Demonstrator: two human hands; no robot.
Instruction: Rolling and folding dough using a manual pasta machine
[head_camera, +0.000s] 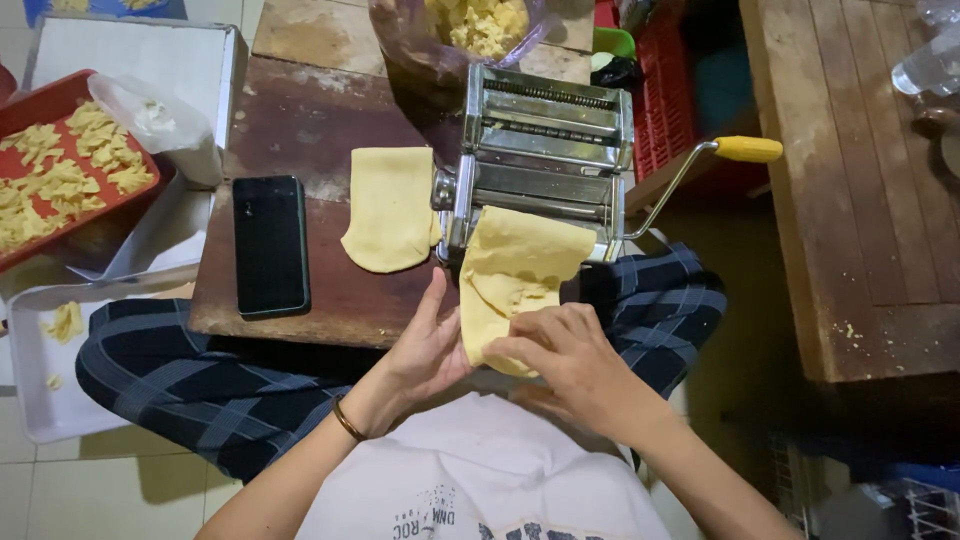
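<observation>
2 hands (500, 355), dough sheet (515, 275) pinched between them

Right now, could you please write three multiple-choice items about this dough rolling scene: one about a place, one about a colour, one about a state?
1. Where does the black phone lie?
A. On the wooden board, left of the flat dough sheet
B. On the red tray
C. On top of the pasta machine

2. What colour is the grip of the pasta machine's crank handle?
A. Blue
B. Yellow
C. Black

3. How is the dough sheet at the pasta machine held?
A. By no hand
B. By the left hand only
C. By both hands

Answers: 1 A, it lies on the wooden board beside the flat dough sheet. 2 B, the grip is plainly yellow. 3 C, the left hand and right hand both grasp the folded dough sheet.
</observation>
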